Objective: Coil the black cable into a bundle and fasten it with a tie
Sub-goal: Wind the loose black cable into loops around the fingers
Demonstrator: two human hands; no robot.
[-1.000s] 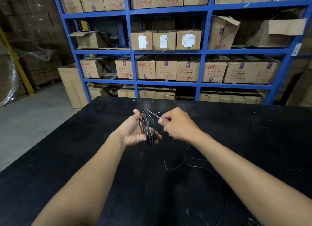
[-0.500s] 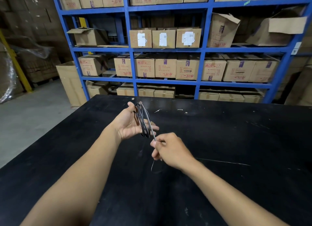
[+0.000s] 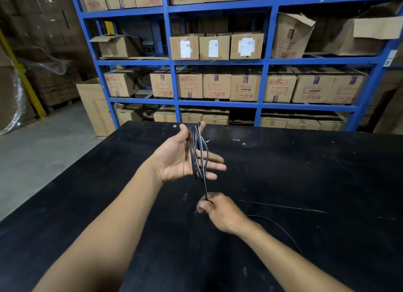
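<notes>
Pinched tight in the right hand (image 3: 220, 211) is one strand of the black cable (image 3: 198, 154), with the fingers closed on it low down, close over the black table (image 3: 305, 171). From that pinch the strand runs straight up and a little away to the left hand (image 3: 185, 158), which is held higher and farther from the person. That hand is open, palm showing, fingers spread, and the loops of cable hang around it, standing tall from near the thumb tip down past the little finger. The rest of the cable trails off behind the right wrist, across the table toward the person's right. The next loop likely has to go up and over the left hand, so the right hand is the one to move. I see no tie anywhere.
</notes>
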